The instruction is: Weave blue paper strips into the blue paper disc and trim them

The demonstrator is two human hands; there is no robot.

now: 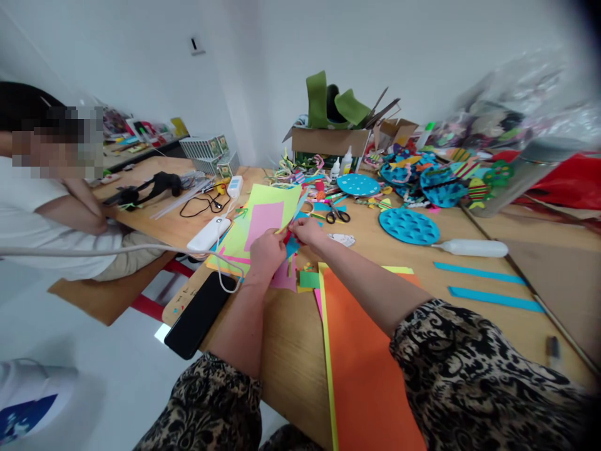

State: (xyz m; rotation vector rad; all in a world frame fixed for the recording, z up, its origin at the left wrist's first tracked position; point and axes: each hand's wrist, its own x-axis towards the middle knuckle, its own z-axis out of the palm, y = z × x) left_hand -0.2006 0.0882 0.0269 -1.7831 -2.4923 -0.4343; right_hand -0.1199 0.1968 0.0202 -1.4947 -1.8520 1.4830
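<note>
My left hand is closed in a pinch above the paper pile, beside my right hand. Their fingertips meet on a small piece of coloured paper, with red and yellow showing; the fingers cover most of it. Under and behind the left hand lie a yellow-green sheet and a pink sheet. Black-handled scissors rest just beyond the right hand. Below the hands are purple paper and a green scrap.
Orange sheets lie under my right forearm. A black phone sits at the table edge near a white power bank and cable. Rightward are a blue paper disc, white bottle and blue strips. A person sits at left.
</note>
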